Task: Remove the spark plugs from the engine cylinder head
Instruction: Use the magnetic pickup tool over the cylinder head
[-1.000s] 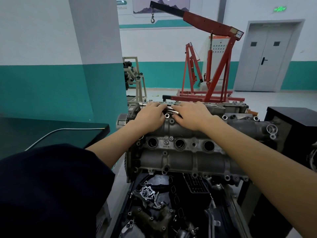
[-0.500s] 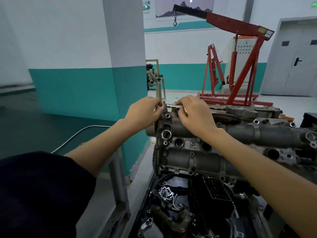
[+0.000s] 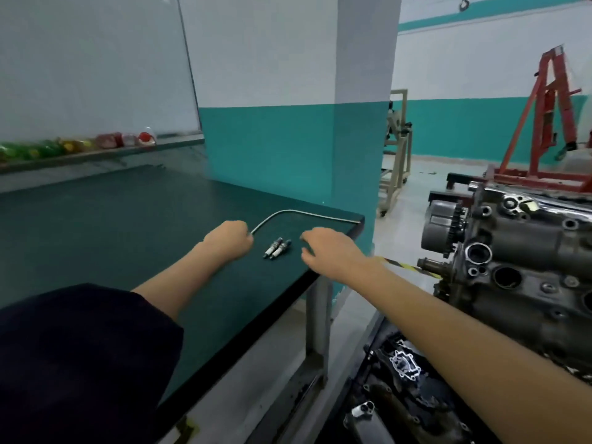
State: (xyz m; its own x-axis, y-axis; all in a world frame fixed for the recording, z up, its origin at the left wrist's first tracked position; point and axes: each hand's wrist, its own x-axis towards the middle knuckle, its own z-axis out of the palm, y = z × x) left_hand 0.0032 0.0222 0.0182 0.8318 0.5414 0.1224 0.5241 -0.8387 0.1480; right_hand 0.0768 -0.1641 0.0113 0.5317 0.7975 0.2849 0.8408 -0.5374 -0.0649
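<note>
Two or three spark plugs (image 3: 277,248) lie side by side on the dark green table (image 3: 128,225), near its right corner. My left hand (image 3: 229,240) hovers just left of them with its fingers curled under; nothing shows in it. My right hand (image 3: 326,251) hangs just right of the plugs, fingers spread and loosely bent, holding nothing. The grey engine cylinder head (image 3: 528,251) stands apart at the right edge, with an empty round plug well (image 3: 507,277) facing me.
A bent metal tube (image 3: 298,214) lies on the table behind the hands. A teal and white pillar (image 3: 288,149) rises past the table corner. Loose engine parts (image 3: 403,363) fill a tray below the engine. A red engine crane (image 3: 544,123) stands at the back right.
Both hands left the cylinder head and swung left to the green table. The spark plugs they carried now lie on the table between them. The view turned left with them.
</note>
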